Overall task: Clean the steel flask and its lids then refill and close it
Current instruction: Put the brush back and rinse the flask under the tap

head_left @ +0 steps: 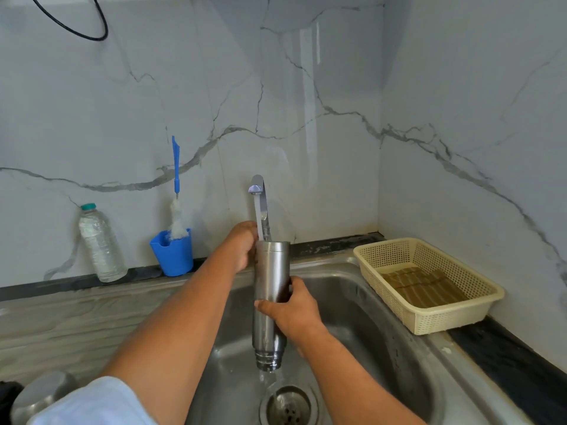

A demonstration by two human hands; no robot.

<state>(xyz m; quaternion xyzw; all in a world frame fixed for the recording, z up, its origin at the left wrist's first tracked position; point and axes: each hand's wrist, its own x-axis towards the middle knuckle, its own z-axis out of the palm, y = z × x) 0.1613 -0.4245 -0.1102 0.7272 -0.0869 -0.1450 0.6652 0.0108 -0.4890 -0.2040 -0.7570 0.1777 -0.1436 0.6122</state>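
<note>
The steel flask (270, 273) is held upside down over the sink, its threaded open mouth pointing at the drain and water falling from it. My right hand (290, 308) grips the flask round its middle. My left hand (244, 245) rests against the flask's upturned base, just under the tap (257, 187), whose water stream runs onto the base. A steel lid (43, 394) lies on the counter at the bottom left, partly hidden by my sleeve.
The steel sink (352, 302) has its drain (288, 404) right below the flask. A blue cup (173, 256) with a bottle brush (176, 207) and a plastic bottle (101, 243) stand at the back left. A cream basket (429, 317) sits at the right.
</note>
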